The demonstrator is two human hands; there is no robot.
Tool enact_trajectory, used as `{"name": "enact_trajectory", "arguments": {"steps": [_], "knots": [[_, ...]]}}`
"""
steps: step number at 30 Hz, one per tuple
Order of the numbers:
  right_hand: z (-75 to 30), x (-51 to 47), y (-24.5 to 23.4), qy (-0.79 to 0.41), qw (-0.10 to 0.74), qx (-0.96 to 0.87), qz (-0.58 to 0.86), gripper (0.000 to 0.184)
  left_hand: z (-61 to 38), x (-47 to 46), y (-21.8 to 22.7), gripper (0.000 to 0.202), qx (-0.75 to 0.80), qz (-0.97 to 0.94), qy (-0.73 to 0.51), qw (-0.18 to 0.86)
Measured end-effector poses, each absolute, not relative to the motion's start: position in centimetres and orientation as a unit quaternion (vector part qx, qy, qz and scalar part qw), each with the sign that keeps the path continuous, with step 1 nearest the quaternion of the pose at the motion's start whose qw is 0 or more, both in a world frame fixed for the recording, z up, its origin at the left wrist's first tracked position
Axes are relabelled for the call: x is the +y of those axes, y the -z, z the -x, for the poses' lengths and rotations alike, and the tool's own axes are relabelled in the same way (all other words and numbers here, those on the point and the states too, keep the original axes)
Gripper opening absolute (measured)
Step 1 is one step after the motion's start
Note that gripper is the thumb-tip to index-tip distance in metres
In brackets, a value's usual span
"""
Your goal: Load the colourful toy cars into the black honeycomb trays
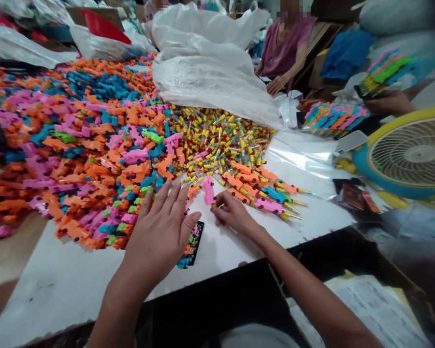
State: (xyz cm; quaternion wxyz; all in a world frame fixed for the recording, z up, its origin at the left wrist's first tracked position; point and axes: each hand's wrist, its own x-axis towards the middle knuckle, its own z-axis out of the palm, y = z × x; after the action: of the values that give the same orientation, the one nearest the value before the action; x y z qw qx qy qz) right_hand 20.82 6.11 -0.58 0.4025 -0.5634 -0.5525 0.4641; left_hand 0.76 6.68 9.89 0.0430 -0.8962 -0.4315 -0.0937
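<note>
- Far left to centre: toy car pile (90, 145) heaped loose on the white table (76, 280), orange, pink, blue and some green
- Behind the pile: white sack (94, 50) with a red scoop-like piece (107, 29) in its mouth, rest of its contents hidden
- Left hand (159, 224): palm down, fingers extended forward, thumb out to the right; flat over the pile's near edge, grasping nothing visible
- Black tray (198, 241): partly under the left hand, small multicolour pieces inside
- Pink toy car (209, 190): between the hands, end-on to the wearer, just in front of the yellow tube heap (224, 140)
- Big white plastic bag (213, 72): slumped behind that heap, contents not visible
- Right hand (235, 212): reaching in from lower right, fingers curled at the pink car's near end; cannot tell if it's pinched or just touched
- Right of it: row of cars on yellow sticks (261, 188)
- Lower right: open box (395, 270), printed sheets (369, 304) inside
</note>
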Motion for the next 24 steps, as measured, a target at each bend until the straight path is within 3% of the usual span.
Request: {"name": "enact_trajectory", "arguments": {"steps": [2,5,8,12,19,24], "knots": [[-19.3,5.2,1.6,-0.608,0.450,-0.488,0.437,0.029,-0.7,6.8,-9.8,0.070,-0.429,0.897,0.096,0.046],[-17.7,4.8,2.8,-0.678,0.471,-0.440,0.353,0.039,-0.6,6.9,-9.6,0.071,-0.424,0.898,0.103,0.051],[-17.6,4.9,3.2,-0.658,0.469,-0.458,0.371,0.035,-0.5,6.9,-9.5,0.073,-0.420,0.900,0.103,0.053],[-18.8,5.6,2.5,-0.581,0.414,-0.580,0.394,0.007,-0.7,6.8,-9.6,0.073,-0.423,0.900,0.095,0.053],[-19.5,7.5,0.7,-0.578,0.262,-0.688,0.354,0.031,-0.7,7.0,-9.3,0.072,-0.406,0.904,0.115,0.070],[-19.2,6.3,1.6,-0.594,0.325,-0.657,0.331,0.011,-0.5,6.8,-9.3,0.070,-0.395,0.909,0.115,0.070]]}}
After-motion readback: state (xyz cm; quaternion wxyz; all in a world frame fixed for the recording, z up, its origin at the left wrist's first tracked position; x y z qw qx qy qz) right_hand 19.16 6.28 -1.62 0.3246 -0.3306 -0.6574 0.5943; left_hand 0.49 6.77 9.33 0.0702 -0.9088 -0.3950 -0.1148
